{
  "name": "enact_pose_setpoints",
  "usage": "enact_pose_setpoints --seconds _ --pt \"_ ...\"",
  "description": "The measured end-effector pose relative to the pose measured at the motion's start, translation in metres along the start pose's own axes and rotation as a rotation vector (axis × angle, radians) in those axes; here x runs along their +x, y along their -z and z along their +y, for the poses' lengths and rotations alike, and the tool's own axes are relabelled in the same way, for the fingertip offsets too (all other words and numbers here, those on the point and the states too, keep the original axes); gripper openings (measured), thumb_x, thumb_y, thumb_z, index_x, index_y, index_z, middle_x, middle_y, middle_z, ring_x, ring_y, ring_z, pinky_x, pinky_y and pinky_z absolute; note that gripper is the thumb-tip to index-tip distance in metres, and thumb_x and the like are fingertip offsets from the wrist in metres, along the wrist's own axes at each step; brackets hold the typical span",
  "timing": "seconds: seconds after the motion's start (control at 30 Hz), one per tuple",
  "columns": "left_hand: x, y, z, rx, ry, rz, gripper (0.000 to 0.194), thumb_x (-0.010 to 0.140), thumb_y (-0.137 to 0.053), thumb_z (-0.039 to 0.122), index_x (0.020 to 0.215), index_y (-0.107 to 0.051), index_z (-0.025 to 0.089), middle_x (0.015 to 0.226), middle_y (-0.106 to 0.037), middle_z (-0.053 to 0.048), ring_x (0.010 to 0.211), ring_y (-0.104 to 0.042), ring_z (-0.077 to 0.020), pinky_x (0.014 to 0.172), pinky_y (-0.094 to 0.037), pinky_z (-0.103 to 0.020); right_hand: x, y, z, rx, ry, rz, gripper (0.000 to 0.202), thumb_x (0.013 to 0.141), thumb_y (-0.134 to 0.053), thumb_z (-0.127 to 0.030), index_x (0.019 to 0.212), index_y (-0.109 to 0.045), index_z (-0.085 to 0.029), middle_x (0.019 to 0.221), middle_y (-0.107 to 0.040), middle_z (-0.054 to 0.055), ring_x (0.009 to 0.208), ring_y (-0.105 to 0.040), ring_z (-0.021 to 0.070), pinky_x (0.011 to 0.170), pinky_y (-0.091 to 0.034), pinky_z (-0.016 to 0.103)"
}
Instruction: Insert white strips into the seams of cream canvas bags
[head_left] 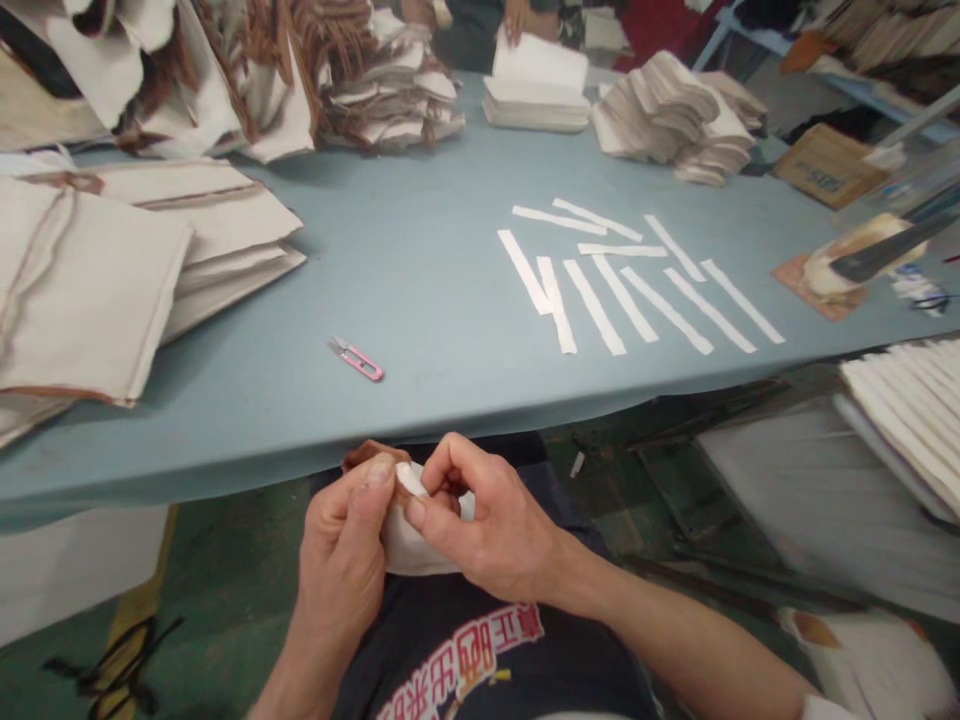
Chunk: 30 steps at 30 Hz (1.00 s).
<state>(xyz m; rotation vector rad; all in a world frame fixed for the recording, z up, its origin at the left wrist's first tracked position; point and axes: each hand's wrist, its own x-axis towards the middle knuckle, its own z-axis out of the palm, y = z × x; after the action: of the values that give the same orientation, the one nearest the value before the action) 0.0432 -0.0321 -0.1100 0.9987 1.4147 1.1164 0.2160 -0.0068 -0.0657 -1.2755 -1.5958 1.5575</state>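
Off-white cloth piece with brown trim [416, 552]: held in both hands above the lap, just off the bench's front edge.
Left hand [345, 535]: fingers closed in a pinch on the cloth's upper edge.
Right hand [495, 520]: fingers curled and gripping the same edge, close beside the left thumb.
Blue-green covered bench [442, 270]: running full width, cover showing broadly between snips and strips.
Pink-handled metal thread snips [358, 360]: lying near the front edge, well apart from everything else.
Narrow white strips [594, 307]: spread flat right of centre, some touching.
Off-white panels with brown seams [82, 290]: piled at left, near the front edge.
Far side: wavy beige stack [652, 110]; flat white stack [536, 112] under a co-worker's hand [519, 20].
Right end: brown cardboard box [829, 165].
Green floor [217, 560]: visible below, yellow-lined at left.
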Motion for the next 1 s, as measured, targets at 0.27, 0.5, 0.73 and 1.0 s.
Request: enact_pose_setpoints --seconds 0.27,0.5,0.73,1.0 --pt "0.004 0.012 0.032 0.151 -0.062 -0.163 0.064 0.098 -0.072 0.077 0.070 -0.075 0.019 0.070 -0.071 -0.003 0.064 -0.058 -0.0178 0.058 -0.048 -0.027 0.005 0.013 0.004 0.009 -0.043 -0.032 0.029 0.094 -0.073 -0.048 0.088 -0.057 -0.024 0.072 -0.060 -0.006 0.066 -0.051 0.0122 0.064 -0.040 0.029" --pt "0.010 0.002 0.020 0.086 -0.040 -0.166 0.046 0.100 -0.079 0.061 0.082 -0.081 0.018 0.075 -0.072 -0.001 0.066 -0.061 -0.0153 0.062 -0.049 -0.023 0.007 0.029 0.006 0.173 -0.092 -0.097 0.013 0.089 -0.072 -0.024 0.098 -0.062 -0.022 0.082 -0.060 -0.005 0.073 -0.053 0.0121 0.069 -0.044 0.028" --pt "0.007 0.002 0.015 0.081 -0.052 -0.193 0.051 0.101 -0.078 0.066 0.083 -0.081 0.019 0.077 -0.073 -0.002 0.065 -0.060 -0.0153 0.059 -0.047 -0.023 -0.010 0.043 0.016 0.427 -0.138 -0.157 0.028 0.078 -0.068 -0.014 0.105 -0.064 -0.020 0.088 -0.058 -0.005 0.079 -0.052 0.0117 0.074 -0.046 0.027" --pt "0.005 0.016 0.015 0.153 -0.046 -0.120 0.049 0.094 -0.083 0.066 0.077 -0.082 0.020 0.072 -0.074 -0.003 0.062 -0.060 -0.0180 0.054 -0.046 -0.025 -0.014 0.044 0.019 0.111 0.178 0.123 0.009 0.094 -0.071 -0.024 0.102 -0.068 -0.022 0.096 -0.075 0.001 0.088 -0.068 0.0166 0.085 -0.056 0.033"
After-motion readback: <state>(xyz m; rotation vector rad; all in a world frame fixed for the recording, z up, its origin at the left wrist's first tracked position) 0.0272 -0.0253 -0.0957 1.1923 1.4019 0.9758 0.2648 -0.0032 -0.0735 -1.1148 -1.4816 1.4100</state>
